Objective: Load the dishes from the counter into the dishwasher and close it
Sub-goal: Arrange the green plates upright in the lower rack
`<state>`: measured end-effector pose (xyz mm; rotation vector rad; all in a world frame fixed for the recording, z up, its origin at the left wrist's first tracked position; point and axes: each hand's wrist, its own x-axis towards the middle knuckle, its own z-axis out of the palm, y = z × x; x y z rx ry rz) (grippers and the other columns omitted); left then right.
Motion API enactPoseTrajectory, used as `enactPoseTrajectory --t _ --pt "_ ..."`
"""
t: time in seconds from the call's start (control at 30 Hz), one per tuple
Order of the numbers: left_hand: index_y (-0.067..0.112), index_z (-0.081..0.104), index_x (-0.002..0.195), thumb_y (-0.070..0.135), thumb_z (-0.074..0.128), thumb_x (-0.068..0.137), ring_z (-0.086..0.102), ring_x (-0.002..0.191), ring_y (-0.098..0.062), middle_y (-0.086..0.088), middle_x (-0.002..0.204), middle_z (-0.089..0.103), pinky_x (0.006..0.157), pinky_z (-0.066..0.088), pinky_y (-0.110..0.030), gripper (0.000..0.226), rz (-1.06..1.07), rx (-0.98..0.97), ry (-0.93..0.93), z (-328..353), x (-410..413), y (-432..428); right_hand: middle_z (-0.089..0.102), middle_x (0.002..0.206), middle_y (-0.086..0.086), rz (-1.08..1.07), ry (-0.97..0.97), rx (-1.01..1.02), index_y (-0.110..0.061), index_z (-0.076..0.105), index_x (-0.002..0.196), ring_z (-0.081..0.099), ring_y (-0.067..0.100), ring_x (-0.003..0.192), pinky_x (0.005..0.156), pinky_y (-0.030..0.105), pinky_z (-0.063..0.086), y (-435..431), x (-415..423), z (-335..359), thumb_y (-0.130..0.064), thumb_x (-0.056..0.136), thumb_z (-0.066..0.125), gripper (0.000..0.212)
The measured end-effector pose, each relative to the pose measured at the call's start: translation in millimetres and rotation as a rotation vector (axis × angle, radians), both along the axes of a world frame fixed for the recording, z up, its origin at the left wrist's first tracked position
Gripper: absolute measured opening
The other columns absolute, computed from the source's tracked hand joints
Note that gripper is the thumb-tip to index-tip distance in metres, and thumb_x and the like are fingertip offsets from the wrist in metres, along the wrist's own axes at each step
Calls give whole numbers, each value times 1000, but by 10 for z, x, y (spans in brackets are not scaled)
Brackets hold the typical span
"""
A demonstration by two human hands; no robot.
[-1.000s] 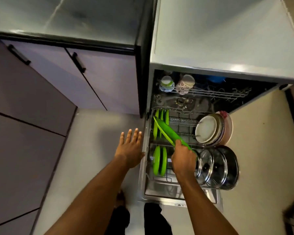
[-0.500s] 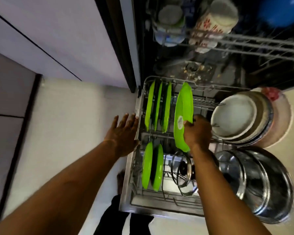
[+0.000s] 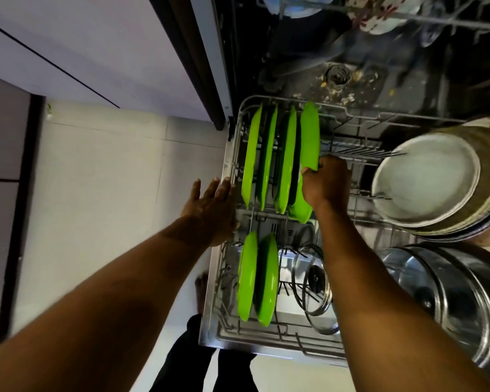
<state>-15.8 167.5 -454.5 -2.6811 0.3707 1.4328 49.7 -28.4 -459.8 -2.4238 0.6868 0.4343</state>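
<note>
At the far left of the pulled-out grey wire lower rack [image 3: 232,154], the left hand [image 3: 210,205] lies against the rim, its grip open with the fingers straight, holding nothing. It seems to be steadying the rack; if it pushes, the rack could roll while a plate is only half seated.

Just right of it, three round lime-green plates [image 3: 266,165] stand on edge in the back row. A fourth round lime-green plate [image 3: 309,142] stands beside them, and the grip of the right hand [image 3: 326,182] is closed on its near rim. This plate leans more than its neighbours, and I cannot tell whether its lower edge sits between the tines. Let go too soon, it could tip onto the next plate or slide down into the rack. Two more lime-green plates [image 3: 255,278] stand in the front row, making six green plates in all.

Under the right forearm lies one round glass lid with a black knob [image 3: 313,281], which a careless pull-back could knock. Further right, a stack of pale round plates [image 3: 425,179] leans on edge, too tightly packed to count. Below it sit nested shiny steel pots [image 3: 458,295], at least two.
</note>
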Motion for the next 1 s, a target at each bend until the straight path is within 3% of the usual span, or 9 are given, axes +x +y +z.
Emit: enactPoseTrajectory --t 0.1,0.27,0.4,0.6,0.73,0.83,0.93,1.0 --pt "13 -17 154 51 28 103 -15 150 -28 -9 161 -23 119 -6 -54 78 -3 6 17 -40 4 -8 68 92 17 15 8 27 -9 60 77 63 32 90 58 23 23 -7 -65 -27 -13 88 64 12" --pt "11 -13 155 48 27 104 -14 150 -29 -12 162 -20 121 -4 -53 75 -31 5 8 -56 4 -1 68 97 18 -17 34 51 -9 63 82 64 32 91 65 22 30 -51 28 -171 -17 87 64 10" --pt "10 -13 155 46 29 103 -16 150 -28 -12 162 -19 122 -5 -50 76 -47 9 19 -42 30 -6 59 87 16 4 51 43 -19 34 59 62 30 87 67 24 32 -25 135 -246 -16 86 64 41" --pt "12 -15 155 48 39 98 -20 149 -26 -11 161 -22 121 -10 -47 86 -51 1 48 -40 46 41 48 75 11 5 29 -23 -9 35 56 48 23 72 63 28 30 109 146 -211 0 83 54 34" --pt "12 -17 154 50 39 98 -22 148 -27 -11 160 -24 121 -11 -48 88 -61 12 43 -40 33 45 58 78 15 29 13 42 -6 61 75 61 29 80 64 27 32 92 118 -228 -12 90 58 17" --pt "10 -16 154 49 39 98 -22 148 -30 -13 160 -23 120 -11 -49 88 -89 42 26 -34 18 25 58 76 14 -1 22 135 -5 59 73 56 29 73 66 27 31 103 105 -144 -32 100 51 39" --pt "8 -18 153 43 42 99 -20 148 -31 -15 161 -22 119 -12 -48 88 -59 33 -23 -15 -54 7 64 113 21 -17 17 47 -1 65 104 58 36 104 71 31 33 96 57 -47 -38 105 33 50" --pt "7 -19 152 37 41 100 -18 149 -31 -15 161 -20 119 -11 -47 86 14 -8 -56 52 -154 -4 63 120 21 -5 -23 -33 -3 64 114 56 37 111 75 34 37 55 -46 33 -36 105 32 47"
